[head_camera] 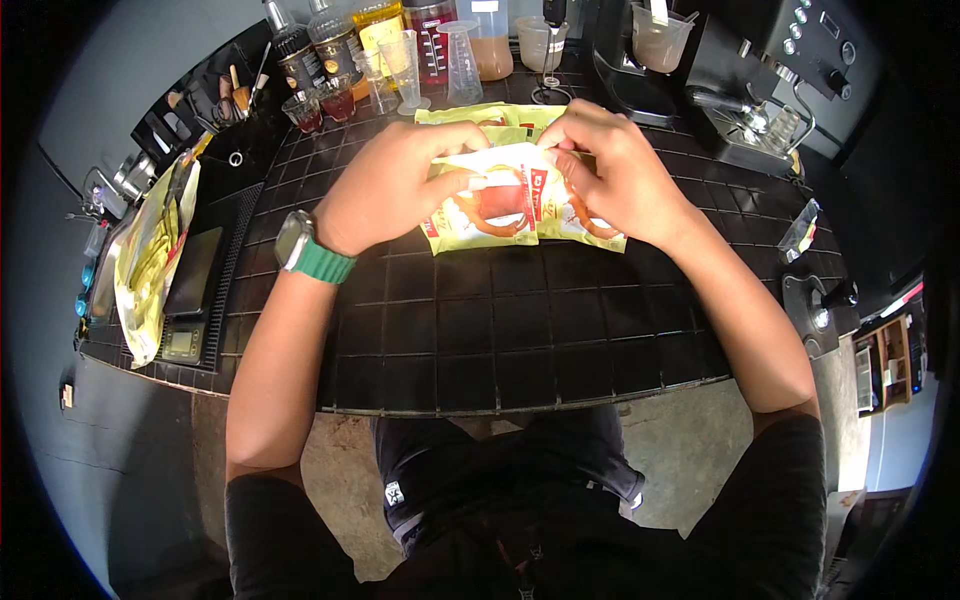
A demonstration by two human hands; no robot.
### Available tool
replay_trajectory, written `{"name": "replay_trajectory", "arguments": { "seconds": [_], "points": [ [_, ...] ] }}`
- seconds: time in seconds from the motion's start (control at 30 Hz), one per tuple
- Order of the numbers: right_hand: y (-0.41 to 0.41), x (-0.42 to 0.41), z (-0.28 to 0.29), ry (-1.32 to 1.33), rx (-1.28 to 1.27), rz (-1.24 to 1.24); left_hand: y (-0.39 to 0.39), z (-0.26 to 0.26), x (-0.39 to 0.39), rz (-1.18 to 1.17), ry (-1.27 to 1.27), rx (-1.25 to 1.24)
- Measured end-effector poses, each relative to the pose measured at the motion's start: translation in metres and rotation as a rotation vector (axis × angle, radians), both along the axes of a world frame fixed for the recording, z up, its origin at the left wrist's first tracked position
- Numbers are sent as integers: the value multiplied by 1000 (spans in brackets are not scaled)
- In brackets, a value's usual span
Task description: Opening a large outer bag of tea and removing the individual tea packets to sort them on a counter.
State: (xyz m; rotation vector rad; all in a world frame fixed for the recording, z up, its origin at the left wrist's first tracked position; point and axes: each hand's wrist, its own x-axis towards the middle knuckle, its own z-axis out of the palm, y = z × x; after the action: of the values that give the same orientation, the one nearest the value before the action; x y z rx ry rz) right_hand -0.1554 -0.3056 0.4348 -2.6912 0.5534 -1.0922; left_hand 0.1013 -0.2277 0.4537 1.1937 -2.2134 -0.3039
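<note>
Several yellow-green printed packets [487,217] lie together on the black tiled counter [450,322]. My left hand [420,176], with a watch on a green band at the wrist, pinches the upper left edge of the front packet, thumb on its face. My right hand [600,161] grips the upper right part of the same packet, fingers curled and close to the packet [592,217] beside it on the right. More packets [461,115] lie behind the hands, partly covered. Bright glare washes out the front packet's upper part.
Bottles [328,45], plastic measuring cups [463,67] and small glasses of red liquid [337,101] stand at the back. An espresso machine [780,82] is at the back right, a tamper [825,300] at the right edge. At left are a digital scale [193,285] and a large yellow bag [154,262].
</note>
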Motion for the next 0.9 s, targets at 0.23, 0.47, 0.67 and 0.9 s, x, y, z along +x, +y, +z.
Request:
{"name": "replay_trajectory", "arguments": {
  "seconds": [0.23,0.47,0.67,0.9],
  "points": [
    [15,6,6,-45,-95,24,5,11,12,67,-124,47],
    [20,9,0,-4,-6,28,6,1,-19,-114,-38,-303],
    [24,9,-4,-33,80,41,3,-7,-23,-36,99,-63],
    [30,8,3,-7,206,58,4,-6,-12,-81,178,128]
  ]
}}
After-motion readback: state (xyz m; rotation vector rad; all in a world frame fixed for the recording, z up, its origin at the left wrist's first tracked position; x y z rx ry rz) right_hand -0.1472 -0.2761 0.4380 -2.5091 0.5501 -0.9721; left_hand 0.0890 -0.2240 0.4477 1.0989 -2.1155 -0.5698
